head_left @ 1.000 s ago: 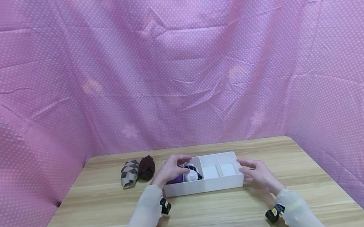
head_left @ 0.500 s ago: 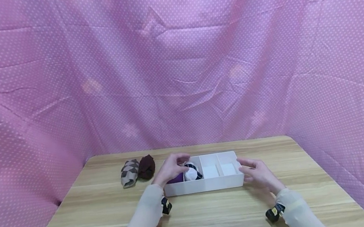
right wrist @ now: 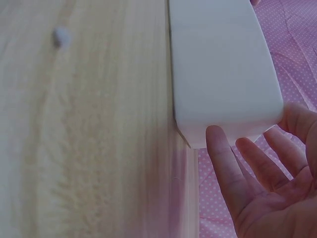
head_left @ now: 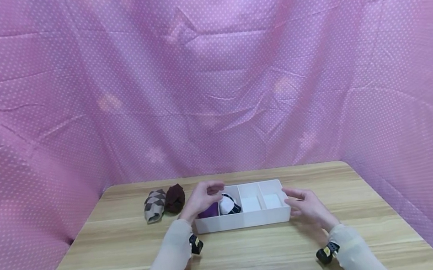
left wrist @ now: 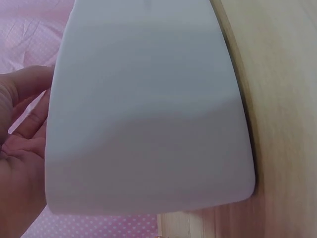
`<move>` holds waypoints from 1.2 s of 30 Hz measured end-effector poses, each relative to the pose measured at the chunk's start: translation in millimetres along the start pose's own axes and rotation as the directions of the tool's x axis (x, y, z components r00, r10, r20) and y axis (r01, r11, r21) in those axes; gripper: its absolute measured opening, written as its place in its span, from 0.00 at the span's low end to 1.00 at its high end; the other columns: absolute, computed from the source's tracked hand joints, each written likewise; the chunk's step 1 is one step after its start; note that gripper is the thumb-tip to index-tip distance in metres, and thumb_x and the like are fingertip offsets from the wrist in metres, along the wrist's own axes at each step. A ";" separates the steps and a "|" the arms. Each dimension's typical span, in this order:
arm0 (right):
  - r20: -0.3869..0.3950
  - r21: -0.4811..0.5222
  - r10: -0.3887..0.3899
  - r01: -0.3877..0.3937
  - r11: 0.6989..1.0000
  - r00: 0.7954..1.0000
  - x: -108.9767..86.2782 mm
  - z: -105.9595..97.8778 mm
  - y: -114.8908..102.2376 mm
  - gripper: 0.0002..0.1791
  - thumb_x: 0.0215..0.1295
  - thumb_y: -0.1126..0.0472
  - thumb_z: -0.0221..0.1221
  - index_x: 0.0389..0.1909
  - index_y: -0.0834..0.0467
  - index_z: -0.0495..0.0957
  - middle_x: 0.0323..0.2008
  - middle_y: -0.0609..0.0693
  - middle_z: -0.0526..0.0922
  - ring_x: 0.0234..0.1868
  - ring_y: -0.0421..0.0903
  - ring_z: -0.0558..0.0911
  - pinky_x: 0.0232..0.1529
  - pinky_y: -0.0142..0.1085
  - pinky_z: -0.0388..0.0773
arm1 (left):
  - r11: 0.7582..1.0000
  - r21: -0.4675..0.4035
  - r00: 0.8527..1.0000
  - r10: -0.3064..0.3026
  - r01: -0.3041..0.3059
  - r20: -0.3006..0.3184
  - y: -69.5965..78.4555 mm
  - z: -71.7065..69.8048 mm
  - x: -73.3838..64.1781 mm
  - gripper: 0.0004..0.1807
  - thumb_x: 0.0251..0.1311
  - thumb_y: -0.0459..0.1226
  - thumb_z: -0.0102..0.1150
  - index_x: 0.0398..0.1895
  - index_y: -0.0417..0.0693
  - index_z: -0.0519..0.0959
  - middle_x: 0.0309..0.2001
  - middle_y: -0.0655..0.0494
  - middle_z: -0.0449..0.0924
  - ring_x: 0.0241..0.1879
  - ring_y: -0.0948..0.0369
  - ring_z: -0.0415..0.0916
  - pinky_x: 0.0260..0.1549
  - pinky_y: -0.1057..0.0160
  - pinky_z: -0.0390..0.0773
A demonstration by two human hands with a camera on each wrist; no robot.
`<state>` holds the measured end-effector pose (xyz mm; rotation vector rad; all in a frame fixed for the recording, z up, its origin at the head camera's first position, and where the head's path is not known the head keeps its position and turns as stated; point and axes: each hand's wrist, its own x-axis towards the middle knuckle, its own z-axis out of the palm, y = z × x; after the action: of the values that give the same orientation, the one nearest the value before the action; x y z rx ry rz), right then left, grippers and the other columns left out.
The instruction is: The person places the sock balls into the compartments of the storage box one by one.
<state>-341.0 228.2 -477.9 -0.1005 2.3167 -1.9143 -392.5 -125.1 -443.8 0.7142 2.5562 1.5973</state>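
A white divided box (head_left: 243, 220) stands on the table. A rolled purple sock (head_left: 209, 211) lies in its leftmost compartment, and a white-and-black rolled sock (head_left: 228, 204) in the one beside it. My left hand (head_left: 203, 197) hovers over the box's left end with nothing in its grasp, its fingers loosely bent. In the left wrist view the box's front wall (left wrist: 148, 109) partly hides this hand. My right hand (head_left: 307, 207) rests at the box's right end. The right wrist view shows its extended fingers (right wrist: 225, 166) touching the end wall.
Left of the box, a checked grey-brown rolled sock (head_left: 155, 206) and a dark maroon rolled sock (head_left: 175, 199) lie side by side on the wooden table (head_left: 250, 259). Pink dotted cloth (head_left: 209, 85) hangs behind the table and along both sides.
My left hand has drawn up and slightly left off the white-and-black sock, which now shows more fully in its compartment. My right hand has stayed at the box's end.
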 end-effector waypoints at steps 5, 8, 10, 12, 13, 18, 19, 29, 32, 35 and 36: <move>0.001 0.008 0.002 -0.002 1.000 1.000 -0.4 0.6 -0.9 0.29 0.69 0.61 0.58 0.70 0.61 0.65 0.71 0.64 0.63 0.58 0.54 0.79 0.53 0.47 0.81 | 0.999 -0.052 1.000 -0.013 0.013 -0.001 -0.4 -4.6 -3.0 0.23 0.60 0.28 0.62 0.60 0.35 0.75 0.56 0.39 0.80 0.57 0.46 0.77 0.56 0.56 0.78; 0.002 0.021 0.004 -0.004 1.000 1.000 0.6 0.2 -0.5 0.29 0.69 0.62 0.58 0.70 0.62 0.65 0.71 0.64 0.63 0.57 0.53 0.79 0.53 0.47 0.81 | 0.997 -0.077 1.000 -0.004 0.003 -0.005 -2.0 -8.1 -4.2 0.23 0.60 0.29 0.63 0.59 0.36 0.76 0.55 0.38 0.80 0.56 0.46 0.78 0.53 0.59 0.80; -0.001 0.015 0.003 -0.003 1.000 1.000 1.2 0.1 -0.6 0.29 0.69 0.62 0.58 0.70 0.62 0.65 0.71 0.64 0.64 0.56 0.52 0.80 0.52 0.47 0.81 | 0.997 -0.082 1.000 0.002 -0.002 -0.003 1.3 -11.1 -6.9 0.22 0.60 0.29 0.63 0.59 0.35 0.76 0.55 0.36 0.80 0.56 0.44 0.78 0.53 0.57 0.80; -0.005 0.005 0.003 -0.003 1.000 1.000 1.8 0.0 -0.7 0.29 0.69 0.62 0.58 0.69 0.62 0.66 0.70 0.64 0.64 0.55 0.52 0.81 0.51 0.47 0.82 | 0.996 -0.088 1.000 0.000 0.000 -0.007 0.9 -13.3 -8.1 0.22 0.60 0.29 0.63 0.59 0.37 0.76 0.55 0.36 0.80 0.56 0.45 0.78 0.53 0.57 0.80; -0.007 0.000 0.003 -0.003 1.000 1.000 1.8 0.0 -0.9 0.29 0.68 0.62 0.58 0.69 0.62 0.66 0.70 0.64 0.65 0.54 0.52 0.81 0.51 0.46 0.82 | 0.997 -0.083 1.000 -0.003 0.002 -0.013 0.8 -14.6 -8.9 0.22 0.60 0.30 0.63 0.59 0.38 0.76 0.55 0.37 0.80 0.55 0.46 0.79 0.53 0.58 0.80; -0.006 0.002 0.003 -0.003 1.000 1.000 0.6 0.1 -1.7 0.29 0.69 0.62 0.58 0.69 0.62 0.66 0.71 0.64 0.64 0.54 0.53 0.81 0.51 0.46 0.82 | 0.996 -0.079 0.996 -0.049 0.043 -0.073 -2.9 -21.2 -14.6 0.20 0.59 0.36 0.67 0.56 0.47 0.80 0.53 0.45 0.83 0.52 0.53 0.81 0.51 0.57 0.81; -0.007 0.006 0.004 -0.004 1.000 1.000 0.1 0.4 -2.1 0.29 0.68 0.62 0.59 0.69 0.62 0.66 0.71 0.64 0.64 0.54 0.53 0.81 0.51 0.46 0.82 | 0.996 -0.071 0.995 -0.056 0.050 -0.086 -3.1 -23.2 -16.5 0.20 0.58 0.37 0.68 0.55 0.49 0.81 0.53 0.47 0.83 0.52 0.53 0.81 0.51 0.56 0.81; 0.009 0.011 0.004 -0.004 1.000 1.000 -6.8 -1.5 -3.5 0.30 0.69 0.61 0.58 0.70 0.63 0.64 0.71 0.65 0.62 0.57 0.54 0.79 0.52 0.46 0.81 | 0.997 -0.017 0.982 -0.073 0.071 -0.172 -8.4 -41.7 -36.5 0.22 0.55 0.42 0.71 0.54 0.51 0.82 0.52 0.52 0.84 0.52 0.55 0.81 0.56 0.53 0.78; 0.017 0.005 0.002 -0.003 1.000 1.000 -7.9 -2.5 -2.8 0.30 0.69 0.60 0.58 0.70 0.62 0.64 0.71 0.65 0.62 0.57 0.54 0.80 0.52 0.46 0.81 | 0.998 -0.010 0.980 -0.062 0.061 -0.190 -10.9 -46.9 -43.1 0.22 0.56 0.41 0.70 0.54 0.48 0.81 0.51 0.51 0.84 0.51 0.53 0.81 0.54 0.55 0.79; 0.015 0.020 0.004 -0.004 1.000 1.000 -8.1 -3.0 -1.0 0.30 0.69 0.61 0.59 0.70 0.62 0.65 0.71 0.64 0.64 0.56 0.54 0.80 0.51 0.46 0.82 | 0.999 -0.004 0.978 -0.048 0.048 -0.205 -14.7 -51.2 -50.8 0.22 0.56 0.40 0.70 0.55 0.47 0.80 0.52 0.48 0.84 0.50 0.52 0.81 0.52 0.59 0.80; 0.020 0.020 -0.002 0.001 1.000 1.000 -8.0 -3.1 -0.4 0.30 0.69 0.62 0.58 0.70 0.62 0.65 0.71 0.65 0.63 0.56 0.54 0.81 0.51 0.46 0.82 | 0.999 -0.006 0.977 -0.045 0.044 -0.209 -16.0 -52.6 -53.7 0.23 0.56 0.40 0.70 0.55 0.47 0.80 0.52 0.47 0.84 0.50 0.52 0.81 0.50 0.60 0.80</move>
<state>-333.5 232.2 -476.4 -0.1188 2.2850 -1.9280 -364.7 -196.8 -443.8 0.5091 2.6913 1.7459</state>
